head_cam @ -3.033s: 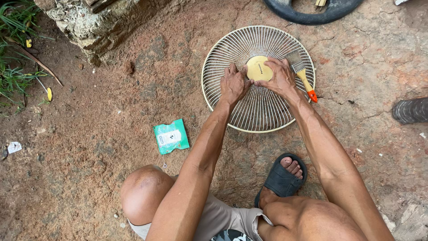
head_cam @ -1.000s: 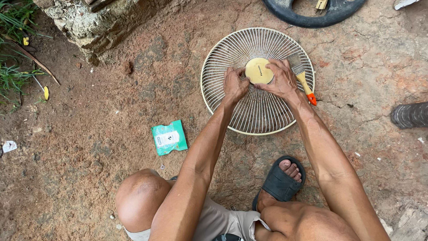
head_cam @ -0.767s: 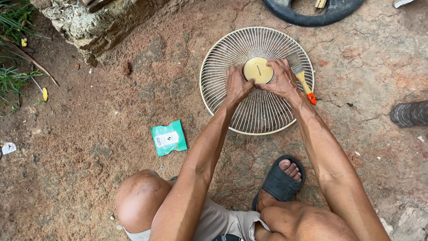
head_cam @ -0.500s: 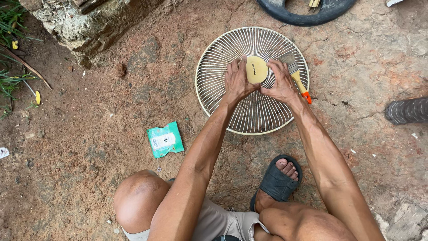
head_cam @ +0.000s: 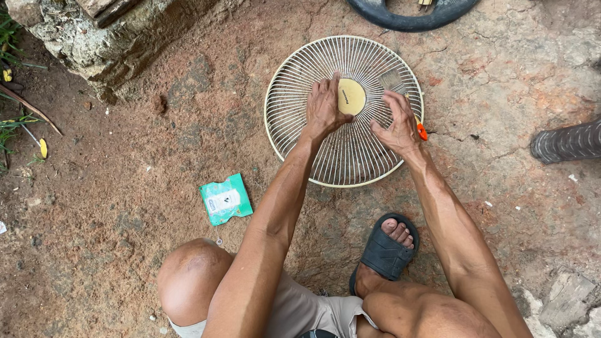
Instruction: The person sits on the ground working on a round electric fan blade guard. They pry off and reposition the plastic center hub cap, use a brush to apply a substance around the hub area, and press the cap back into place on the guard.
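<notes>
**Both hands on a fan grille, out on bare dirt**

So the round cream fan guard [head_cam: 294, 119] is lying flat on reddish, stony ground, roughly top centre of the head view, with its yellowish centre cap [head_cam: 351, 96] facing up. The left hand [head_cam: 322, 107] is pressed down on the wire ribs just left of that cap, fingers together and pointing away from the person, the fingertips right up against the cap's edge. It looks flat on the grille, not wrapped around anything. The right hand [head_cam: 397, 122] sits on the right part of the guard, fingers curled loosely and spread over the wires, thumb pointing back toward the middle. Can't honestly tell if it's pinching a wire or just resting there.

Just past the right hand there's a paintbrush [head_cam: 400, 94] lying on the grille, bristles near the cap, orange handle end poking out by the rim.

Other stuff around: a green sachet [head_cam: 225, 199] on the dirt to the left of the left forearm, a dark sandal [head_cam: 383, 255] on the person's foot below the guard, a black tyre [head_cam: 410, 17] at the top edge, and a rough stone block [head_cam: 106, 34] top left.
</notes>
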`<state>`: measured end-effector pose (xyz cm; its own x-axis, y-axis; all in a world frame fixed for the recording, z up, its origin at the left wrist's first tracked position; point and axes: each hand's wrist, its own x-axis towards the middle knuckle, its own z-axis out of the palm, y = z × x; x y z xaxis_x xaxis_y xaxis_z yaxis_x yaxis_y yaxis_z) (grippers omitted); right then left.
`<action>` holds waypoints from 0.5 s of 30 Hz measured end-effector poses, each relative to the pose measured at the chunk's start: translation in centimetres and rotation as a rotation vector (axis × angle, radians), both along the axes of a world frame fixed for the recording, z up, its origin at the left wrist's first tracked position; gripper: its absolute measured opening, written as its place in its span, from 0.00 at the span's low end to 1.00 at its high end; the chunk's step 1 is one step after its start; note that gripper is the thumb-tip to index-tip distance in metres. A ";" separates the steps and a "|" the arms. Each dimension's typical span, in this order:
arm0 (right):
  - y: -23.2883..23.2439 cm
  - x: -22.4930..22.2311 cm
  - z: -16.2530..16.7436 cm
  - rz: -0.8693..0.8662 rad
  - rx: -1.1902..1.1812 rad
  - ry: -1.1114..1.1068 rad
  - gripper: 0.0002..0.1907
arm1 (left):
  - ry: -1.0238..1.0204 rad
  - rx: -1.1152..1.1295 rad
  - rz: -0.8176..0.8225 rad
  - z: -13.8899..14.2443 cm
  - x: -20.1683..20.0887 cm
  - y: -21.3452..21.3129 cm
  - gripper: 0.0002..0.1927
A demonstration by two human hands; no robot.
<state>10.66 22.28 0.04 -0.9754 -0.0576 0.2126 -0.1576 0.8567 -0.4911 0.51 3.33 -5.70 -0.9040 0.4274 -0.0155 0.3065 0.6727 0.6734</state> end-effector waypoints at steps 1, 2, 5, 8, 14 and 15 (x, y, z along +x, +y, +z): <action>0.0 0.1 -0.1 -0.003 0.005 0.001 0.31 | 0.000 -0.016 -0.010 0.0 -0.2 -0.1 0.72; 0.0 0.3 -0.2 -0.005 0.009 0.003 0.31 | 0.002 -0.011 -0.010 0.1 -0.3 -0.1 0.71; -0.1 0.7 -0.3 -0.005 0.018 0.013 0.31 | 0.003 0.004 -0.018 0.4 -0.6 -0.3 0.72; -0.1 1.2 -0.3 -0.030 -0.022 -0.040 0.31 | 0.013 0.049 -0.026 0.6 -0.6 -0.5 0.73; 0.1 1.7 -0.5 -0.042 -0.020 -0.032 0.29 | 0.085 0.171 -0.013 0.4 -0.2 -0.8 0.68; 0.1 1.7 -0.7 -0.039 -0.016 -0.019 0.29 | 0.081 0.163 -0.013 0.3 0.0 -0.9 0.66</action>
<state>12.41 22.39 -0.61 -0.9808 -0.0161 0.1946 -0.1147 0.8540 -0.5075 0.50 2.45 -5.36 -0.8938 0.4300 0.1277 0.3723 0.5523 0.7459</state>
